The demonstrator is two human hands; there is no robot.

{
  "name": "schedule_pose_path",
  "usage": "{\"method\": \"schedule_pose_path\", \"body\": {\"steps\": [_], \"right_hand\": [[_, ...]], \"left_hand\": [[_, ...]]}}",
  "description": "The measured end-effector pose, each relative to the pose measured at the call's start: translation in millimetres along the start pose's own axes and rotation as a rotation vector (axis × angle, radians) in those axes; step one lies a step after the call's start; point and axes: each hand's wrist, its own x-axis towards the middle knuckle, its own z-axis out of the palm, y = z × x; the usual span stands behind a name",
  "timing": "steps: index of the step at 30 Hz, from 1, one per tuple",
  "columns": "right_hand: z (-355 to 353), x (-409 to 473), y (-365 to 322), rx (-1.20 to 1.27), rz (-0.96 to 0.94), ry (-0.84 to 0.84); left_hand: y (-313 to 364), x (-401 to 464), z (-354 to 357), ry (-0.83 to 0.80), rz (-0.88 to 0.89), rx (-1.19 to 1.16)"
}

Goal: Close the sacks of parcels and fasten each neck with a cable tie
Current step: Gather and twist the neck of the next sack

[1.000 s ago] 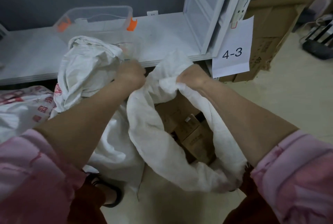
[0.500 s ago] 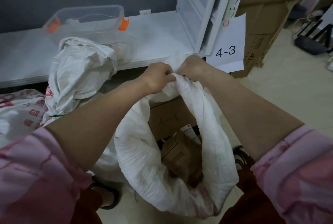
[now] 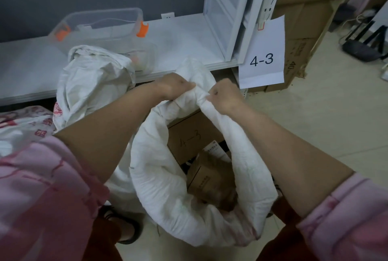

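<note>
Left hand (image 3: 175, 86) has come across from the neighbouring sack (image 3: 94, 80); both hands now bunch the far rim of the open sack (image 3: 155, 168) on the floor, right hand (image 3: 223, 95) alongside, fingers curled tight on cloth. Parcels (image 3: 210, 179) exposed; neck gathering begun, no tie visible

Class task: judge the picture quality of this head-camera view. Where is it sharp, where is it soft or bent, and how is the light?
Head view: light dim and even, no glare; the paper sign reading 4-3 is sharp; both hands, left hand and right hand, on the open sack look slightly soft; the shelf edge bows from wide-angle distortion.
</note>
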Motion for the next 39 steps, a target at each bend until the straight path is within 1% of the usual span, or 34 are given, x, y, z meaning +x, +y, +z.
{"method": "schedule_pose_path", "body": {"steps": [2,3,4,6,8,10,12,15,16,17,18,20,21,22,24,25,27,30,32,33,35,37,39], "right_hand": [[-13.1,4.0,-2.0,0.158,0.102,-0.098],[-20.6,4.3,-3.5,0.209,0.131,-0.133],[-27.6,4.0,-4.8,0.234,0.148,-0.168],[-35.0,8.7,-4.5,0.211,0.147,-0.231],[-38.0,13.6,-3.1,0.189,0.165,-0.293],[-40.1,16.0,2.0,0.211,0.197,-0.338],[-42.0,15.9,8.5,0.233,0.227,-0.351],[-48.2,10.9,12.1,0.230,0.243,-0.357],[-52.3,6.3,8.9,0.170,0.223,-0.380],[-54.9,0.5,3.7,0.048,0.182,-0.382],[-55.6,-6.1,-2.7,-0.126,0.105,-0.332],[-50.6,-21.0,-16.1,-0.373,-0.094,-0.070],[-44.1,-26.9,-21.1,-0.436,-0.180,0.025],[-34.1,-31.4,-23.9,-0.496,-0.268,0.065],[-10.9,-39.0,-23.3,-0.586,-0.389,0.013],[-1.9,-40.4,-20.7,-0.618,-0.423,0.018],[8.6,-37.8,-13.7,-0.641,-0.487,0.095],[16.0,-29.8,-5.1,-0.671,-0.559,0.130],[19.7,-21.9,-2.2,-0.646,-0.542,0.113],[19.8,-19.1,-0.8,-0.625,-0.512,0.086],[16.5,-10.8,4.1,-0.550,-0.414,0.034],[8.9,-2.1,8.0,-0.520,-0.320,0.011],[2.5,8.1,11.8,-0.542,-0.269,0.004]], "left_hand": [[-2.8,0.6,4.4,0.200,0.057,-0.023],[-2.0,-1.8,8.7,0.274,0.103,-0.034],[-1.1,-4.5,13.9,0.305,0.154,-0.019],[0.0,-8.2,24.4,0.297,0.206,0.056],[0.0,-10.9,28.5,0.277,0.198,0.072],[1.6,-10.7,30.3,0.211,0.181,0.057],[7.7,-13.2,35.0,0.117,0.191,0.075],[14.0,-14.7,45.0,0.066,0.230,0.091],[13.8,-12.1,45.7,0.043,0.200,0.061],[14.1,-10.0,44.0,0.012,0.166,0.020],[13.4,-6.9,41.5,-0.023,0.130,-0.033],[15.4,-4.2,33.7,-0.084,0.083,-0.136],[17.0,-3.8,31.2,-0.099,0.076,-0.155],[18.7,-4.2,30.1,-0.109,0.071,-0.158],[19.9,-5.1,31.7,-0.143,0.056,-0.202],[18.6,-5.6,33.2,-0.159,0.045,-0.263],[13.4,-7.1,35.1,-0.183,0.013,-0.391],[5.8,-5.7,35.3,-0.146,-0.037,-0.487],[6.4,-4.0,35.3,-0.078,-0.008,-0.412],[7.5,-5.3,34.6,-0.050,0.007,-0.325],[3.7,-9.6,36.4,0.016,-0.043,-0.065],[-3.3,-19.5,40.9,0.039,-0.065,0.201],[-12.5,-24.4,50.8,0.006,-0.075,0.293]]}}
